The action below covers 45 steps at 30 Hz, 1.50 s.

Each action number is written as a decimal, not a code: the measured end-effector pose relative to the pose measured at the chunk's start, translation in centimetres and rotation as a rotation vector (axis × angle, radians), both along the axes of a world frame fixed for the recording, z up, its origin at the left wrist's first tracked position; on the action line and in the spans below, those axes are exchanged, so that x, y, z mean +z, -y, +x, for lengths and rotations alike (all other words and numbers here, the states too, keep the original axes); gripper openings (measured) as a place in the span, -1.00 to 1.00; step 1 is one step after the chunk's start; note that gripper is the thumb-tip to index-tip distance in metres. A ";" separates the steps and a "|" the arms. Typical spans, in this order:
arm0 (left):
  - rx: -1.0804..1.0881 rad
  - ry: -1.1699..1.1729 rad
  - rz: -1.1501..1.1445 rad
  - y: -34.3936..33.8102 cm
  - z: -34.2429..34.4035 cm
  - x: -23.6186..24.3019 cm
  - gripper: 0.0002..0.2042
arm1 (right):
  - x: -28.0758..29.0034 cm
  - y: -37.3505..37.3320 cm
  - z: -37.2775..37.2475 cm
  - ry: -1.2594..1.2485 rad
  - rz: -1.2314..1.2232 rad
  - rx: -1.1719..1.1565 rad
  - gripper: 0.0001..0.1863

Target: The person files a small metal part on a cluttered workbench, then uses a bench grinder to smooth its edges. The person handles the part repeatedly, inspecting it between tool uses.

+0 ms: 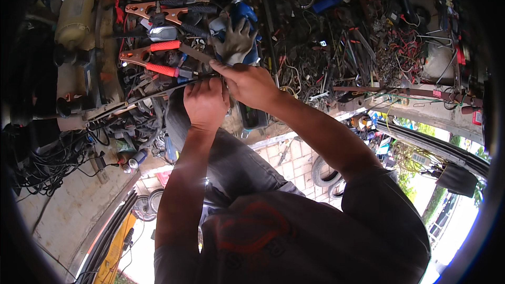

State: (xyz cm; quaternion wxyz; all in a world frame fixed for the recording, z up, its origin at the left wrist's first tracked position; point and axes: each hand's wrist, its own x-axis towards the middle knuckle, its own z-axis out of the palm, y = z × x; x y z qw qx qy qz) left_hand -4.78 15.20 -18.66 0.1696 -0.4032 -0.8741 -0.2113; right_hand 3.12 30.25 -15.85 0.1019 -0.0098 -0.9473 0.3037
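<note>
My right hand (247, 81) grips a flat metal strip (195, 51) that reaches toward a red-handled copper clamp (135, 57). Just below it, my left hand (205, 102) has its fingers curled at a long narrow edge; what they hold is hidden. Above my hands lies a grey work glove (231, 42) on blue objects. More copper clamps (176, 14) with red and black grips lie at the upper left, beside a silver-and-black item (160, 34).
Tangled tools and wires (394, 52) cover the right of the bench. A translucent container (73, 18) stands at the upper left, above black cables (42, 163). My leg in jeans (236, 163) is under my arms. Tyres (321, 171) lie on the paving beyond.
</note>
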 end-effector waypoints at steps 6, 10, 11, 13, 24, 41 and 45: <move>0.023 -0.001 0.006 0.1 0.1 -0.2 -0.84 | 0.2 -0.1 0.8 0.079 0.048 0.029 -0.43; 0.002 -0.005 0.011 0.1 0.0 -0.2 -0.84 | 0.5 -0.2 0.8 -0.025 0.046 0.029 -0.41; 0.002 -0.003 0.014 0.1 0.0 -0.2 -0.84 | 0.8 -0.3 0.9 -0.050 0.042 0.046 -0.42; 0.008 0.006 0.000 0.2 0.1 -0.1 -0.84 | 1.1 -0.6 1.7 -0.023 0.095 0.049 -0.42; 0.013 0.008 0.007 0.2 -0.1 0.0 -0.85 | 0.1 -2.0 1.7 0.110 0.165 0.144 -0.33; 0.002 -0.014 0.025 0.0 -0.1 0.1 -0.86 | -0.4 0.6 2.4 0.160 0.069 -0.036 -0.39; 0.015 -0.018 0.008 0.0 0.0 -0.2 -0.85 | -1.4 0.9 2.6 -0.020 0.034 -0.060 -0.40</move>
